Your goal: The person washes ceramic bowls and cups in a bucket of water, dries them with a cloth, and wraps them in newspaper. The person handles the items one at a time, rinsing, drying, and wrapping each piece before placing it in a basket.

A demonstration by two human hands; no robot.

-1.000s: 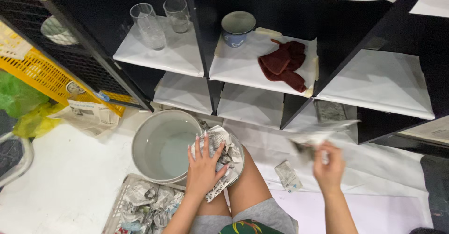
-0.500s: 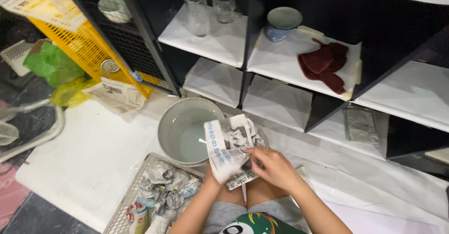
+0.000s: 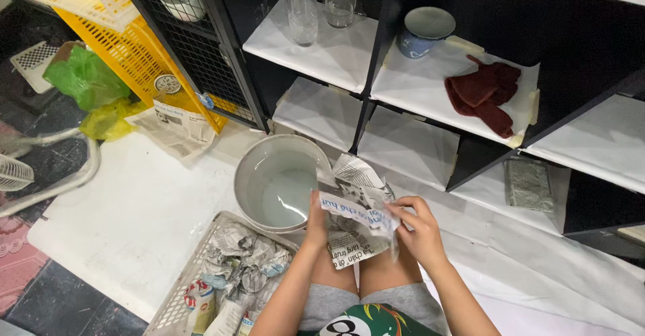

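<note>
The left hand point(image 3: 317, 216) and the right hand point(image 3: 418, 230) both gripped a crumpled bundle of printed newspaper point(image 3: 358, 217), held above the person's knees. The left hand clasped the bundle's left edge with the thumb on top; the right hand pinched its right edge between thumb and fingers. What the paper enclosed could not be determined.

Just beside the bundle, to its left, stood a round grey plastic bucket point(image 3: 277, 183) containing a shallow layer of clear water. Near the bucket, at the lower left, lay a pale woven-plastic basket point(image 3: 176, 291) filled with further items wrapped in newspaper point(image 3: 242, 265).

The work area was a floor covered with white paper point(image 3: 134, 208). Behind it stood a black open shelving unit point(image 3: 376, 54) lined with white paper. The upper left compartment held two clear drinking glasses point(image 3: 316, 7), upright and side by side. The next compartment held a blue ceramic cup with a saucer set over it point(image 3: 423, 30) and, well apart to its right, a dark red folded cloth point(image 3: 485, 94).

At the far left lay a yellow plastic crate point(image 3: 127, 54), a green plastic bag point(image 3: 84, 77) and a loose sheet of newspaper point(image 3: 176, 126)
</note>
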